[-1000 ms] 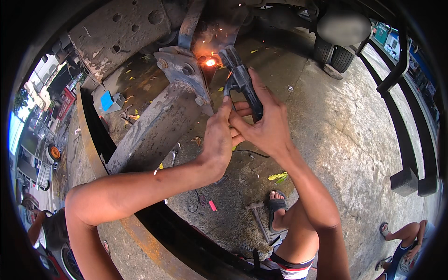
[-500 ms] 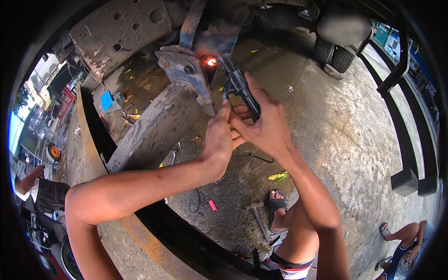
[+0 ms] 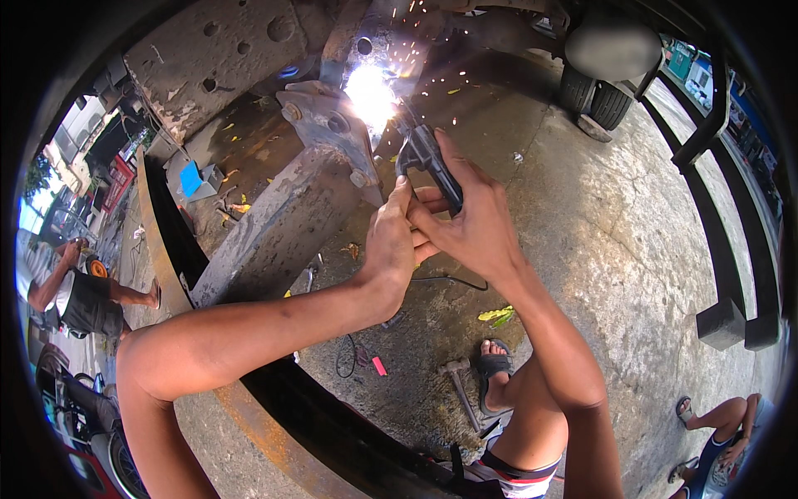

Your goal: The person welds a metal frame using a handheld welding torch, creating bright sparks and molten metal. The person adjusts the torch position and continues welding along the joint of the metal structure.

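a black holder (image 3: 434, 158) is held towards half past twelve from the centre of the view, its tip angled to eleven o'clock. its rear end is grasped by the right hand (image 3: 477, 214); its curved lever is touched at the eight o'clock side by the thumb of the left hand (image 3: 391, 237), whose other fingers are partly covered, so how firmly they are closed cannot be told. the holder is judged light and stiff, likely hot at the tip, and best gripped by the rear of its body, away from the glare (image 3: 369, 93). the tip and the nearby edge of the steel bracket (image 3: 353, 148) are washed out; whether the cable (image 3: 461, 283) at six o'clock is joined to the holder is hidden
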Demonstrator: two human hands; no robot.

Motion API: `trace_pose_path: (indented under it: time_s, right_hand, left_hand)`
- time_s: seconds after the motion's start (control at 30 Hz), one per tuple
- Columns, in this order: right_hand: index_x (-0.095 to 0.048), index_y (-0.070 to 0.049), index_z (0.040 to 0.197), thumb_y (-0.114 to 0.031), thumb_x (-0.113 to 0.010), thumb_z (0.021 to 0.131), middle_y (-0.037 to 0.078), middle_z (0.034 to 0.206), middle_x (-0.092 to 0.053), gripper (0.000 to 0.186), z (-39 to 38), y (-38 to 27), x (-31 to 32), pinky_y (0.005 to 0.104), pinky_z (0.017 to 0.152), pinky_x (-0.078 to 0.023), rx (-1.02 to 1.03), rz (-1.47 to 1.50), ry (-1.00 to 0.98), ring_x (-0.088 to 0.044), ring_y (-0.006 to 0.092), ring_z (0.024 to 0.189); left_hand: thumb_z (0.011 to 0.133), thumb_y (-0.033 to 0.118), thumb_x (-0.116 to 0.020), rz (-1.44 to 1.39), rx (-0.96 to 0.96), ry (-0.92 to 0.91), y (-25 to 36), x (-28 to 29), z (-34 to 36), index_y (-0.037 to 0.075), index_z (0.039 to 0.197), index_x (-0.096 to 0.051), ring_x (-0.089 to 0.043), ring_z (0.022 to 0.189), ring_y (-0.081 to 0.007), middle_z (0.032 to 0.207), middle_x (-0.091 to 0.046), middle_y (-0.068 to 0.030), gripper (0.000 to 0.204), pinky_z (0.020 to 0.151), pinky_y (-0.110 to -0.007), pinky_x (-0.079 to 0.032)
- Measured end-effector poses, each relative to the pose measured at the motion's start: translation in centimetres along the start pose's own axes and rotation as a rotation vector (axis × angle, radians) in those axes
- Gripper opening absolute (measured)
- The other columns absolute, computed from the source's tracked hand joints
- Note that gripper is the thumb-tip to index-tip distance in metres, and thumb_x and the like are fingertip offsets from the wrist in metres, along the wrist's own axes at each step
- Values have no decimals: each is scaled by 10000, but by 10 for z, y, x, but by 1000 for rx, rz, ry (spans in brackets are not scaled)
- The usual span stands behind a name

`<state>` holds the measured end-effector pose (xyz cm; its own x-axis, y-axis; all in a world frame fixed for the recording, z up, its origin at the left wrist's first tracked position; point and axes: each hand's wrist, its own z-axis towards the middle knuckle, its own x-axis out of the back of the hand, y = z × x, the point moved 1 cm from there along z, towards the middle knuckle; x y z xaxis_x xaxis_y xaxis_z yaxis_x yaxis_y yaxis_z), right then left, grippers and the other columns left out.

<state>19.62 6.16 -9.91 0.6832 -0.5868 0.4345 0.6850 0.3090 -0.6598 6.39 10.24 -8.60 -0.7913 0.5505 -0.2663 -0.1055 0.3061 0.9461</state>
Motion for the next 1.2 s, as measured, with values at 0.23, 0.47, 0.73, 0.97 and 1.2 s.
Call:
trace_pose_path:
  time_s: [0.23,0.47,0.73,0.97,1.2]
  right_hand:
    - [-478,41,1602,-139,-886,813,222,1197,-748,906,-4,4,-1,375,842,-645,51,-46,122,-817,278,990]
    - [-471,40,1603,-310,-894,841,316,1228,-723,939,-3,4,-1,471,866,-644,79,-90,81,-779,455,1067]
    - [-458,56,1604,-316,-894,848,320,1213,-726,949,-3,5,-1,473,865,-644,66,-96,50,-778,463,1061]
    - [-483,38,1603,-180,-876,803,246,1176,-736,918,-2,2,-4,400,849,-612,26,-31,59,-782,335,1048]
    - [-472,48,1605,-151,-877,819,227,1188,-748,907,-4,4,-5,368,824,-642,73,-91,140,-820,271,957]
  left_hand:
    - [1179,558,-283,-6,-55,-61,1,-2,-1,-10,1391,-598,-706,1249,-259,1366,-690,-144,683,1157,-454,-523]
    - [1180,559,-272,2,-8,1,-1,1,-1,6,1386,-600,-711,1232,-256,1357,-697,-135,675,1143,-448,-522]
    - [1187,528,-263,-4,-1,-6,-1,0,0,-11,1389,-590,-709,1241,-266,1353,-699,-166,663,1169,-464,-517]
    - [1186,532,-266,17,-6,13,2,-1,-4,-35,1422,-564,-694,1272,-276,1346,-692,-188,682,1181,-471,-506]
    - [1183,541,-273,-2,-55,-35,1,0,-2,-26,1429,-561,-695,1269,-273,1367,-684,-165,682,1176,-467,-511]
